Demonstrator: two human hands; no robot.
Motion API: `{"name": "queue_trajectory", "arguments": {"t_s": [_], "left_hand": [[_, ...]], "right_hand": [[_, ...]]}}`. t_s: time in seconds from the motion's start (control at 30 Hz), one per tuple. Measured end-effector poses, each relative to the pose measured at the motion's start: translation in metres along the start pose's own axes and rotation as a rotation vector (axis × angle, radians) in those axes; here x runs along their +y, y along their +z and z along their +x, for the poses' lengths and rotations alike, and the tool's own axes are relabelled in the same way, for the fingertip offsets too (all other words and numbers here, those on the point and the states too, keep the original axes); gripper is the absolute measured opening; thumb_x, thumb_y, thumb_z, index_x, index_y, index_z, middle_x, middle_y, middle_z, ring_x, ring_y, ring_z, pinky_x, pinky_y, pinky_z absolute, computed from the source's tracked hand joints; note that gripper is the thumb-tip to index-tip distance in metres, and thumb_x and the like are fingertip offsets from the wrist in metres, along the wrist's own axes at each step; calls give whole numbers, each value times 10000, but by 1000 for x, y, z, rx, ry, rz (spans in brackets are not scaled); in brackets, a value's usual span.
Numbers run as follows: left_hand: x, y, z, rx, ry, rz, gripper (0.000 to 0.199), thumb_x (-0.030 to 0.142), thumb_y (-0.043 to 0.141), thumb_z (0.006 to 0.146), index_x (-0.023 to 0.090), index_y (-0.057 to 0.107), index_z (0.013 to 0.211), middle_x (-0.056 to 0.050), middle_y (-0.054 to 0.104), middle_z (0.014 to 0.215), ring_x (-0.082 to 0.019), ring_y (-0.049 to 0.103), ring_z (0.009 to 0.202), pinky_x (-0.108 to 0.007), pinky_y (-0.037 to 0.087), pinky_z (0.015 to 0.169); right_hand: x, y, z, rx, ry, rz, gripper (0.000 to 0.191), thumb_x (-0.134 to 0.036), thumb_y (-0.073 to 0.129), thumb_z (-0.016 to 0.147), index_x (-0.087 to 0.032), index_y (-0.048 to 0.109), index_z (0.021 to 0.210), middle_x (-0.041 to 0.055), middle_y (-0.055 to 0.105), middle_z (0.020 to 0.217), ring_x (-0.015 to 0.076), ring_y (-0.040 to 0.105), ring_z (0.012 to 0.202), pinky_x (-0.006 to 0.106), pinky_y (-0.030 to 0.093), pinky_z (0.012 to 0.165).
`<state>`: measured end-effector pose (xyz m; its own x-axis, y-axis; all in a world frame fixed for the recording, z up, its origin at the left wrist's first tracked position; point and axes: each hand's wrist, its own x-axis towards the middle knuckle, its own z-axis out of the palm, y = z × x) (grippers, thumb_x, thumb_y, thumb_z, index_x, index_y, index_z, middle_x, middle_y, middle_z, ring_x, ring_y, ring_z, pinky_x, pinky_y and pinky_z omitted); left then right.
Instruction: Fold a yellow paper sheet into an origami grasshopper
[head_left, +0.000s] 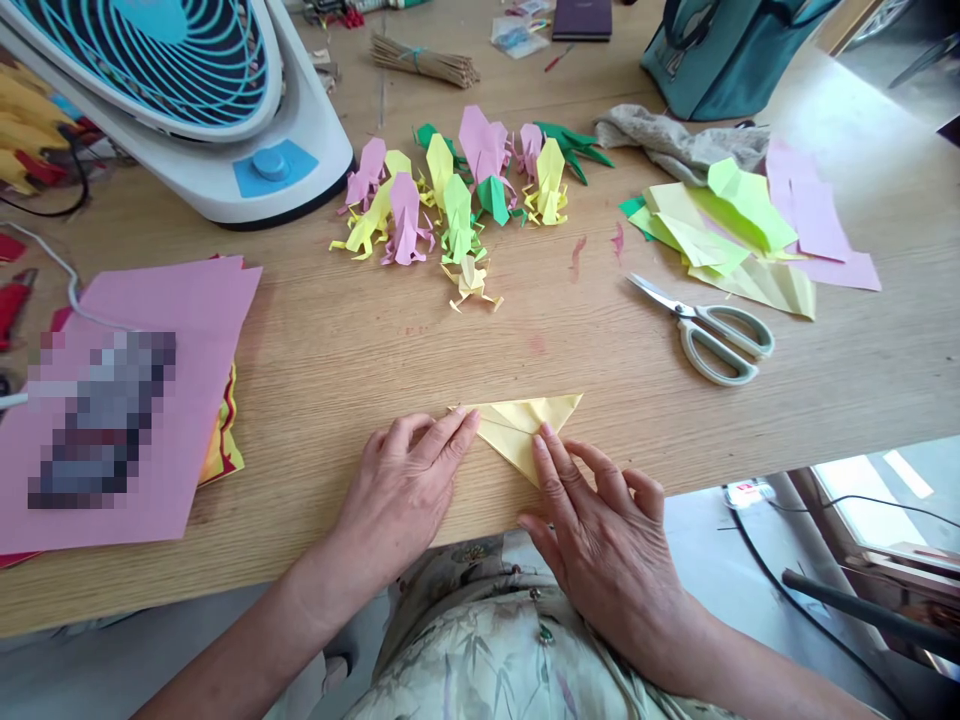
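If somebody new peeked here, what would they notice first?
Probably the cluster of pink, yellow and green folded-paper figures, upper middle. The big white fan, upper left, also stands out. Then comes the pale yellow folded paper touched by the left hand and right hand, just below centre.

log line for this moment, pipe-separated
left hand: at left corner of folded yellow paper | right hand: touching its right part | scissors: on table, ahead right | folded figures: grouped, ahead
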<state>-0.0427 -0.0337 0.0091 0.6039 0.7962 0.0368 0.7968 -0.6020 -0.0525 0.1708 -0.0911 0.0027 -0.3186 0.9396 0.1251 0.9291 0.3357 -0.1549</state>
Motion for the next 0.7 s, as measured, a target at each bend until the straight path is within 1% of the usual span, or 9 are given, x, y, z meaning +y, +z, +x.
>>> {"name": "queue_trajectory", "arguments": {"t_s": [0.07,0.17,0.27,0.33,0.4,0.47,0.57,0.63,0.7], "left_hand": [[0,1,0,-3,-3,3,601,119,539,896,184,430,1484,-67,536,1450,-268,487,1114,-406,482,900],[-1,1,1,-11,2,-1,591,115,525,903,173,429,1484,-60,528,1458,-265,484,1102,-402,479,903],[0,-2,3,-34,17,-10,585,121,524,911,195,430,1483,-49,545,1432,-255,497,1060,-401,487,895],[1,-4,5,-37,22,-12,558,153,521,931,215,435,1479,-48,571,1393,-255,508,1051,-408,494,884],[2,-5,7,-12,22,-15,506,197,507,957,209,457,1461,-57,592,1358,-267,514,1090,-423,498,893],[3,-4,9,29,60,-21,452,212,483,974,159,493,1423,-75,589,1363,-279,503,1178,-438,491,945],[2,3,11,100,181,-52,409,172,457,974,43,522,1357,-132,565,1389,-275,479,1275,-420,469,1044],[1,7,13,134,232,-82,399,146,447,966,1,525,1329,-164,569,1368,-271,492,1280,-394,479,1054],[-2,9,15,153,249,-95,386,138,443,961,-3,532,1309,-176,583,1335,-277,517,1258,-391,500,1038]], "right_hand": [[1,-1,-1,-4,4,-6,567,-384,499,983,-88,432,1461,96,485,1508,282,437,1266,430,288,921],[1,-2,0,2,1,-11,555,-363,519,973,-78,451,1445,92,494,1502,277,446,1245,430,297,906],[0,-4,2,20,-14,-19,535,-339,516,972,-60,468,1426,100,532,1470,273,458,1211,431,302,895],[0,-5,3,34,-25,-21,519,-324,512,972,-47,482,1411,108,554,1449,274,463,1194,431,303,893],[1,-6,5,47,-31,-21,507,-312,515,970,-42,494,1399,114,574,1428,275,469,1181,428,306,887],[1,-7,5,58,-39,-26,497,-299,519,967,-39,502,1390,122,588,1412,276,473,1172,424,309,879],[0,-6,7,71,-59,-50,479,-265,512,967,-27,507,1383,135,583,1414,285,476,1161,420,309,859],[0,-5,9,80,-71,-56,465,-252,499,972,-27,513,1379,138,578,1418,287,479,1163,418,306,859],[0,-2,12,92,-96,-35,455,-266,491,983,-40,520,1377,136,576,1420,279,471,1202,415,299,889]]}}
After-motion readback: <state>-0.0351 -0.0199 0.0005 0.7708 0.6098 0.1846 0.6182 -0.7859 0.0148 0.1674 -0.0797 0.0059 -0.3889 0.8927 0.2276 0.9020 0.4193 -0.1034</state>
